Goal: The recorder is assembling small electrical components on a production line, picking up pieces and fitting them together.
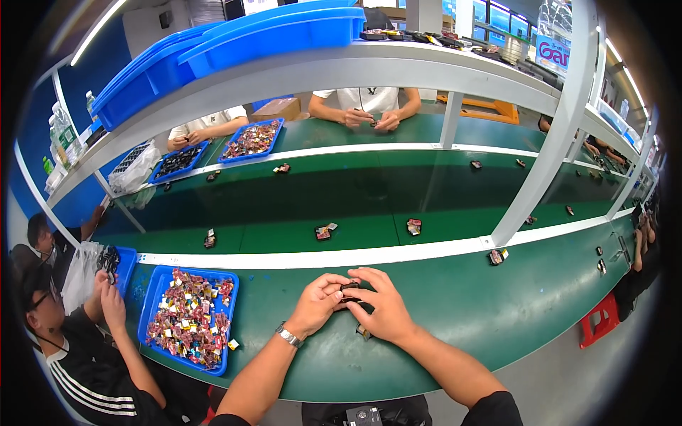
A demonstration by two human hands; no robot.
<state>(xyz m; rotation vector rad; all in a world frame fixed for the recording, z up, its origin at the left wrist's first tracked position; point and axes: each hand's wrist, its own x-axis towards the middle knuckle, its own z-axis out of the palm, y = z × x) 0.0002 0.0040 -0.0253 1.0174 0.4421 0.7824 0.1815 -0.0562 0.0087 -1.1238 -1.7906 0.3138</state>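
Left hand: the left hand (317,303), a metal wristwatch (288,335) on its wrist, is curled with its fingertips pinched on a small dark part (350,287); it sits at about 6 o'clock in the view, over the green bench (455,312).
Right hand: the right hand (381,304) meets the left from 3 o'clock, fingers bent over the same small dark part, thumb side touching it; both hands grip it together.
Small dark part: held between the two sets of fingertips, just above the bench surface; its shape is too small to make out.
Second piece: a small dark-and-tan piece (363,331) lies on the bench under the right hand, at its 6 o'clock.
Blue tray: a blue tray (158,289) full of red, white and yellow small parts stands at 9 o'clock of the hands, well apart from them.
Moving belt: a darker green belt (284,206) runs at 12 o'clock beyond a white strip; small assembled pieces (413,226) lie scattered on it.
Neighbour: a person in a dark striped sleeve (92,369) at 8 o'clock holds dark parts near a second blue bin (127,263).
Far side: another person's hands (369,117) work at 12 o'clock, across the belt.
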